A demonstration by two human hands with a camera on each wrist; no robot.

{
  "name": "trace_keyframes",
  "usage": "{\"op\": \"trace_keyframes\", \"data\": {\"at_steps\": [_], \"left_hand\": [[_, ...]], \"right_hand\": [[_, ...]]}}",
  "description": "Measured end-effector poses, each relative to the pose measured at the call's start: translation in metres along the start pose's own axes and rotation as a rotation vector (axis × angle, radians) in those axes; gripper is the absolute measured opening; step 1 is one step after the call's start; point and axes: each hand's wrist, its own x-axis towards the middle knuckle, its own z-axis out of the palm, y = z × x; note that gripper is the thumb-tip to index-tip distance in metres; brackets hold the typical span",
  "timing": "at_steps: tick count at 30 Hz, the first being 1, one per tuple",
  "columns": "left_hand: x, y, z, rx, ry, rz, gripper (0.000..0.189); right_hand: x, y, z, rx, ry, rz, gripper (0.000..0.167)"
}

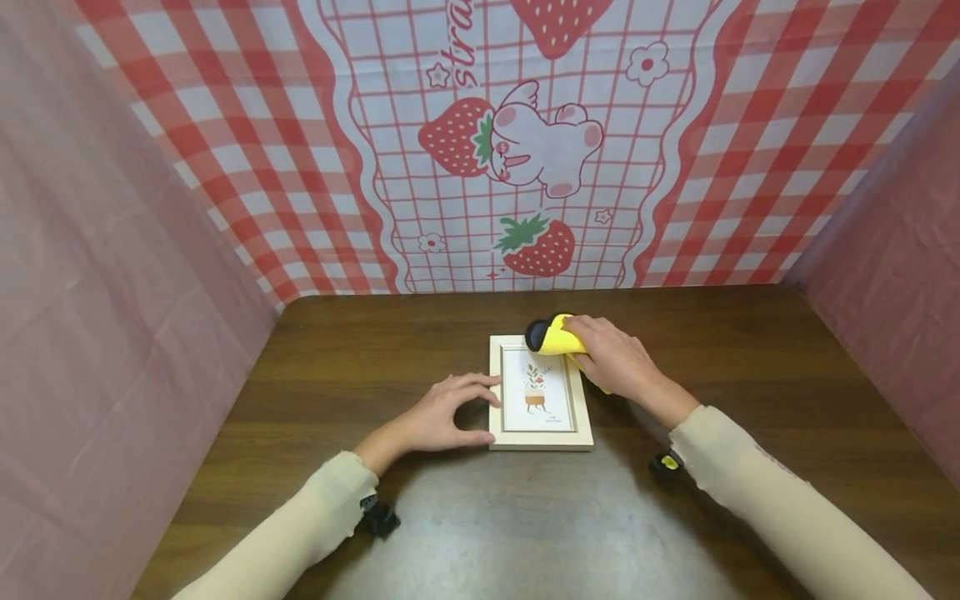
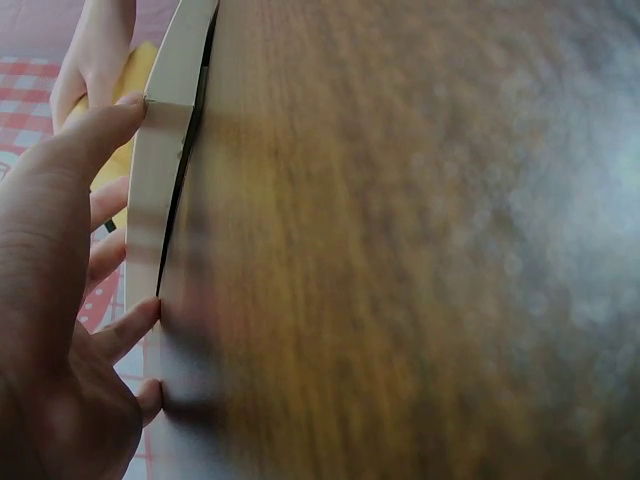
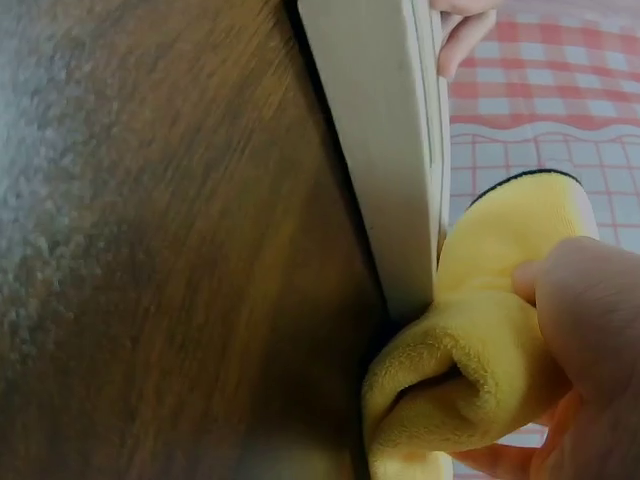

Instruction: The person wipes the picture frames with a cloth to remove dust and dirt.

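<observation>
A cream picture frame [image 1: 540, 441] lies flat on the brown wooden table, holding a print of a potted plant [image 1: 536, 398]. Against its left side rests my left hand [image 1: 442, 415], fingers spread and relaxed. In the left wrist view its thumb touches the frame's side [image 2: 165, 140] near a corner, and two fingertips reach down near the table. My right hand [image 1: 618, 360] grips a folded yellow cloth [image 1: 561, 338] with dark edging at the frame's upper right corner. The right wrist view shows the cloth [image 3: 500, 340] bunched over that corner, thumb pressing on it.
The wooden table [image 1: 360, 333] runs back to a red-and-white strawberry-print cloth [image 1: 630, 167]. Pink curtains [image 1: 112, 250] hang at both sides. Dark wrist devices [image 1: 381, 517] sit beneath both cream sleeves.
</observation>
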Motion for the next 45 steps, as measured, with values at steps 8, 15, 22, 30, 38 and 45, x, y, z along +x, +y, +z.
{"op": "trace_keyframes", "data": {"at_steps": [8,15,22,30,38,45], "left_hand": [[0.001,-0.001,0.001,-0.004,-0.001,-0.008,0.044],[0.0,-0.001,0.001,-0.002,-0.01,-0.02,0.045],[-0.001,0.0,0.0,-0.013,-0.001,-0.008,0.045],[0.0,-0.007,0.004,-0.012,0.022,0.023,0.044],[-0.001,-0.004,0.002,0.002,0.002,-0.02,0.045],[0.0,-0.002,0.001,0.009,0.006,-0.015,0.046]], "right_hand": [[0.002,0.004,0.008,-0.061,-0.058,-0.073,0.056],[0.002,0.004,0.008,-0.057,-0.08,-0.06,0.058],[0.007,0.0,0.007,-0.04,-0.084,-0.055,0.056],[0.017,-0.01,0.01,-0.023,-0.115,-0.076,0.052],[0.029,-0.03,0.014,-0.008,-0.112,-0.106,0.05],[0.039,-0.045,0.02,-0.016,-0.1,-0.145,0.049]]}}
